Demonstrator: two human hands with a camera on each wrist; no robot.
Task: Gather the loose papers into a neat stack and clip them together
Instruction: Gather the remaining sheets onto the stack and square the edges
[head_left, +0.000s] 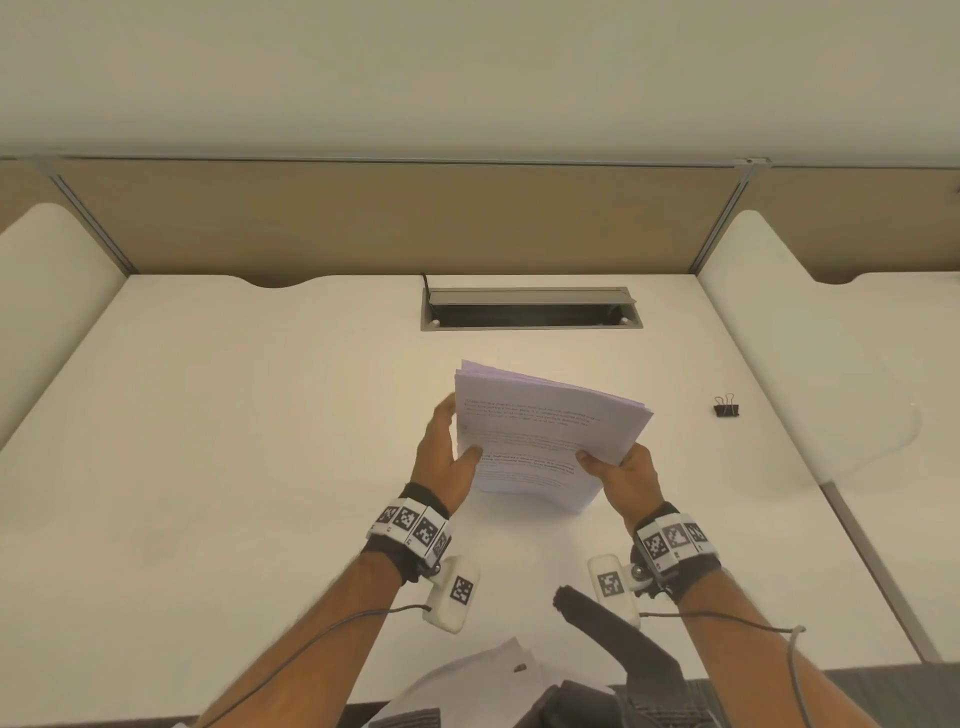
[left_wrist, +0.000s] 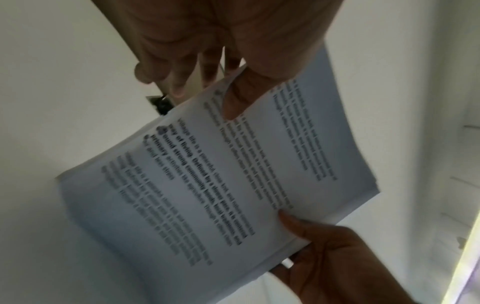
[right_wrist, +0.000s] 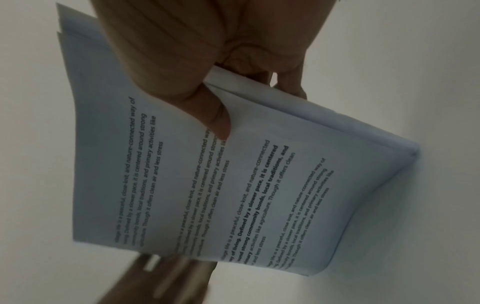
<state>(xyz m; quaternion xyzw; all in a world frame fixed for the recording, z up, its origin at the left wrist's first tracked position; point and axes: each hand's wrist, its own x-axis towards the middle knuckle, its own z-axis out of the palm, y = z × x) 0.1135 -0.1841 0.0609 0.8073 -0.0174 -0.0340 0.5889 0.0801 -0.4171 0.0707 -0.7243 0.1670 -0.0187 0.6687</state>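
Observation:
A stack of printed white papers stands tilted on its lower edge on the white desk, bowed near the bottom. My left hand grips its left side, thumb on the front sheet. My right hand pinches the right side, thumb on the printed face. In the left wrist view the papers show my left thumb on top. In the right wrist view the papers fan apart slightly at the far corner. A black binder clip lies on the desk to the right, away from both hands.
A grey cable tray opening is set into the desk behind the papers. Tan partition panels close off the back. A black chair armrest sits near the desk's front edge, beside a white sheet.

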